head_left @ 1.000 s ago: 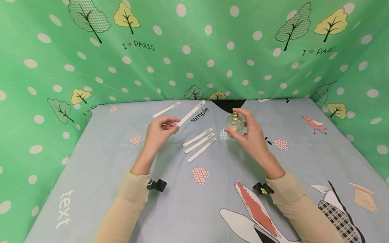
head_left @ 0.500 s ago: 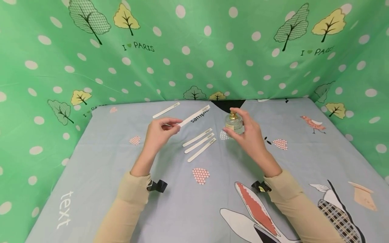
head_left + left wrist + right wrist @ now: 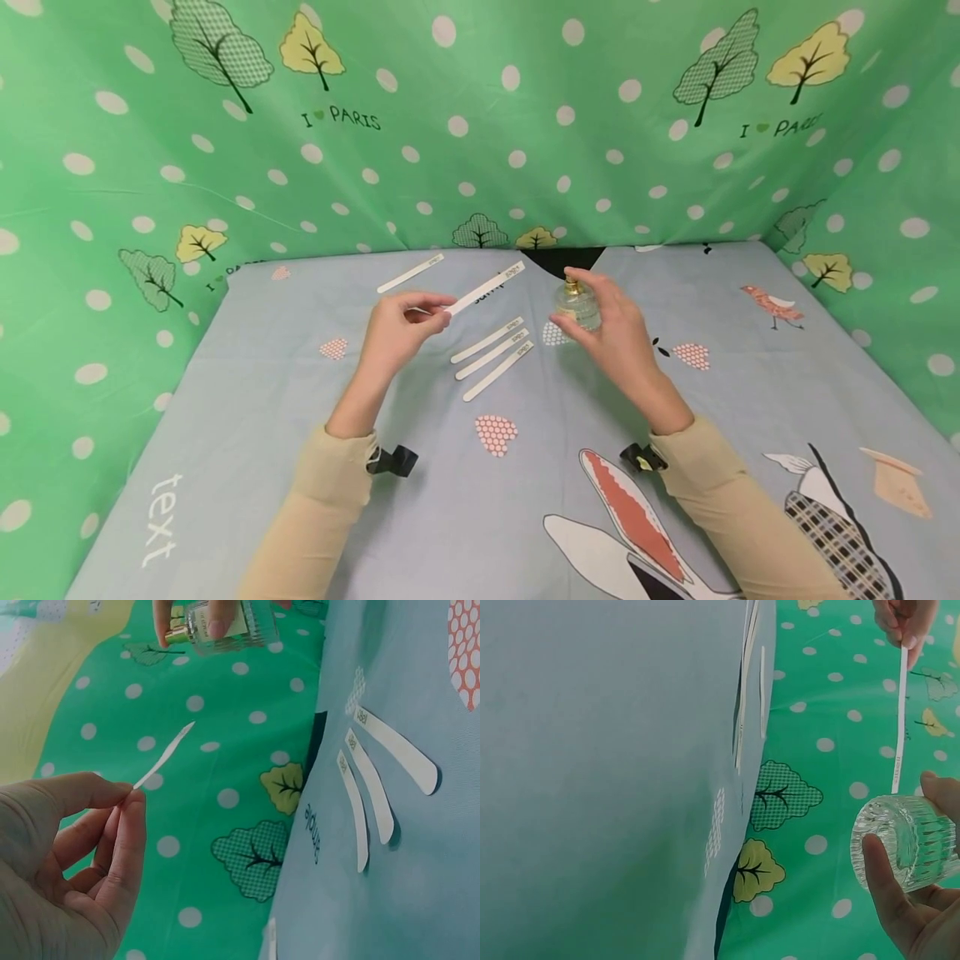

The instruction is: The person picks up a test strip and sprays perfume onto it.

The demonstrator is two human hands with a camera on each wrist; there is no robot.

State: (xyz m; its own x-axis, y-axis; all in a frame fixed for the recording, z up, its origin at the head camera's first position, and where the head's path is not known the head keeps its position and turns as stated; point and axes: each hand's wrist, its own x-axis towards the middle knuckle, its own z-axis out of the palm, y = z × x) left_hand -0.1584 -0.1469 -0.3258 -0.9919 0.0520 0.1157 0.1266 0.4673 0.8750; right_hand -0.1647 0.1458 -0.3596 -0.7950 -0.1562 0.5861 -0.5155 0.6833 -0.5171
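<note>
Bottle [image 3: 579, 313] held up in your right hand [image 3: 621, 329], strip [image 3: 483, 289] apart from it in your left hand [image 3: 401, 329].
Best, I'd judge: steady the strip's printed end before the gold top [image 3: 572, 287]. Right fingers spread around the bottle, forefinger atop; left fingertips pinch the strip's other end.

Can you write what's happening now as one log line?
left hand: pinches strip | right hand: holds bottle | table: three strips side by side, lone strip farther back
</note>
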